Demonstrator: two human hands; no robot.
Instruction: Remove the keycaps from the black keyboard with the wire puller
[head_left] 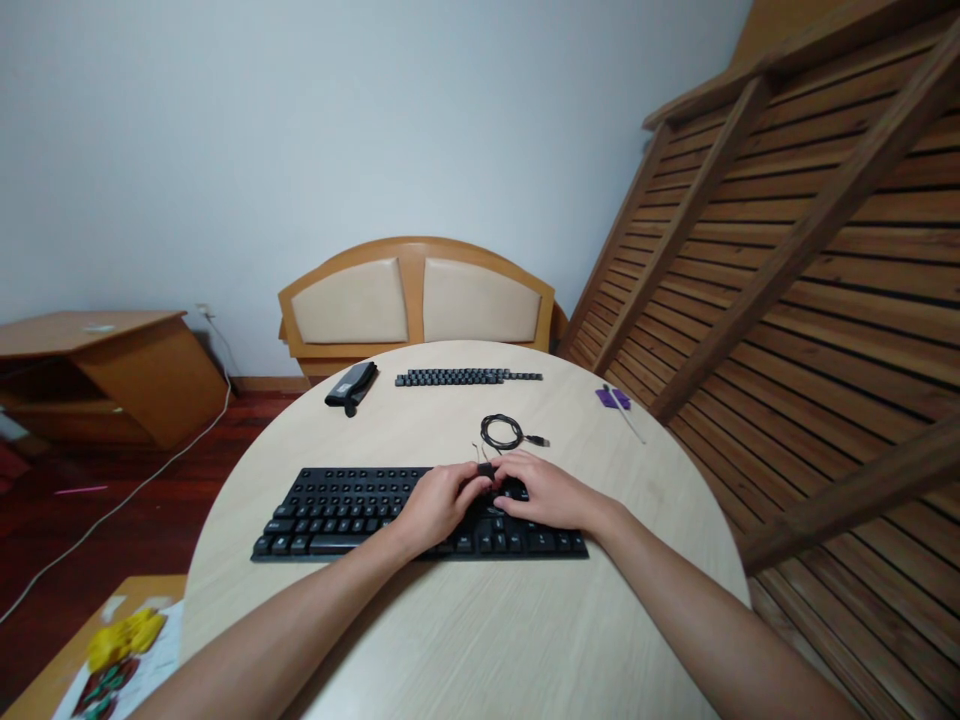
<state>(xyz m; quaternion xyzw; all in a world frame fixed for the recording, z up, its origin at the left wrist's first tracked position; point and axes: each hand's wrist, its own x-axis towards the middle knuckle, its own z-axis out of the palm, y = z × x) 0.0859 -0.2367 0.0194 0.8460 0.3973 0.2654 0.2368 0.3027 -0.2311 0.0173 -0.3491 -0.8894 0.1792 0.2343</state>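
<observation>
A black keyboard (337, 510) lies across the round pale wooden table (465, 640) in front of me. My left hand (439, 505) rests on its right half with the fingers curled and pinched on a small black keycap (485, 469) near the top row. My right hand (544, 492) lies on the keys just to the right, fingers curled down onto them; whether it holds anything I cannot make out. The two hands touch at the fingertips.
Behind the keyboard lie a coiled black USB cable (504, 432), a row of loose black keycaps (465, 377), a dark folded pouch (351, 387) and a purple-handled tool (615, 400). A wooden headboard (416, 300) stands beyond the table, slatted wood panels (810, 280) lean at the right.
</observation>
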